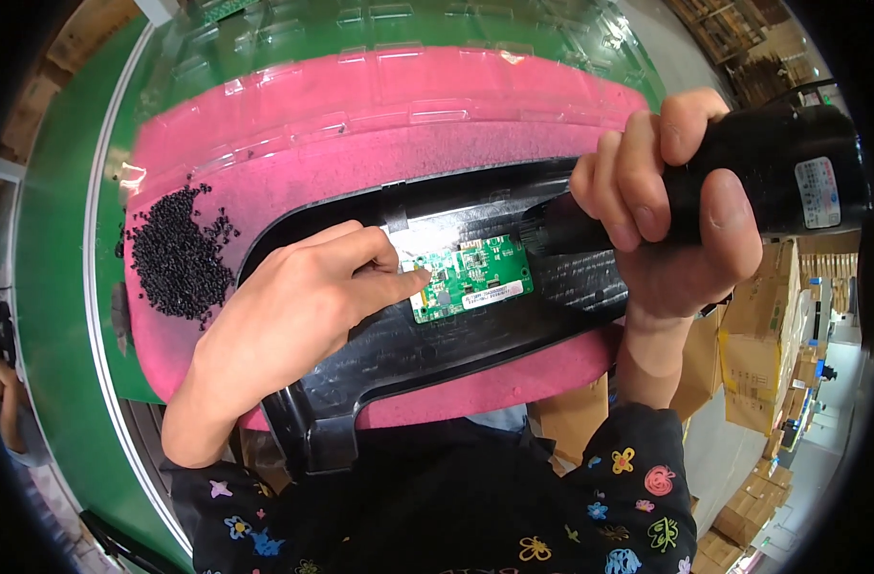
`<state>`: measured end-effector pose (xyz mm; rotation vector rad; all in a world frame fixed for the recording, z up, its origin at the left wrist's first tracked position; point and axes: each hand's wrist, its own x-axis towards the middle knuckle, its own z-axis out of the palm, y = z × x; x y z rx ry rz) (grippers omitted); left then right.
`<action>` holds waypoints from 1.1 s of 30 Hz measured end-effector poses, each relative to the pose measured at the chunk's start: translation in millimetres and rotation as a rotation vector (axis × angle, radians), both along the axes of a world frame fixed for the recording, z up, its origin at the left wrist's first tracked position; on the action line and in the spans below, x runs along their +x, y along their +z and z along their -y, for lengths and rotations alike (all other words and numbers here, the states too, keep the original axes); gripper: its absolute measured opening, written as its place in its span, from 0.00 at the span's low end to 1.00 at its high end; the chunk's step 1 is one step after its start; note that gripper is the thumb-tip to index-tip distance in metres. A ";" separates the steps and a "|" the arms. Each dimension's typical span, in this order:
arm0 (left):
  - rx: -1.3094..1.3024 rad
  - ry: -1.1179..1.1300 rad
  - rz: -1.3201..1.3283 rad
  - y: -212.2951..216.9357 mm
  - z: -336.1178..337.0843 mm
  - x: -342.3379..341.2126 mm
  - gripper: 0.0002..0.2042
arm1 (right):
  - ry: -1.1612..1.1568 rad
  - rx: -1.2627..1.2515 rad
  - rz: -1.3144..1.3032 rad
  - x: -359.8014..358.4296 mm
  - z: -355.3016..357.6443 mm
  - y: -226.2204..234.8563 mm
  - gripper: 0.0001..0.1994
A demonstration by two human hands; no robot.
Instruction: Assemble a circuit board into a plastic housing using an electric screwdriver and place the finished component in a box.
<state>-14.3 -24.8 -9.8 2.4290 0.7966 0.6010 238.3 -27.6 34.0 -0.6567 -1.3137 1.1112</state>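
Observation:
My left hand (298, 306) rests on a long black plastic housing (399, 340), its fingertips pressing the left edge of a small green circuit board (472, 275) that lies on it. My right hand (662, 206) grips a black electric screwdriver (762, 172), held sideways. The tool's tip points left at the board's upper right corner. The housing lies across a pink foam pad (360, 124). A strip of silvery film (423, 239) sits just above the board.
A heap of small black screws (174, 253) lies on the pink pad to the left of my left hand. The pad sits on a green conveyor belt (64, 239) with clear plastic trays (380, 29) beyond. Cardboard boxes (757, 354) stand at lower right.

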 end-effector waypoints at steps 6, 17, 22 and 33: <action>0.030 -0.029 -0.044 -0.2 -1.0 -0.3 0.21 | -0.085 0.004 0.113 -15.9 4.0 1.4 0.19; 0.010 -0.030 0.233 1.6 -5.9 2.5 0.12 | 0.297 0.071 -0.375 -7.6 20.8 24.5 0.19; 0.010 -0.086 0.413 7.5 -2.7 -2.4 0.14 | 0.282 0.113 -0.503 -31.7 26.2 22.2 0.18; 0.080 -0.030 0.377 8.5 -3.4 -1.2 0.13 | 0.233 0.070 -0.162 -48.2 20.3 35.9 0.22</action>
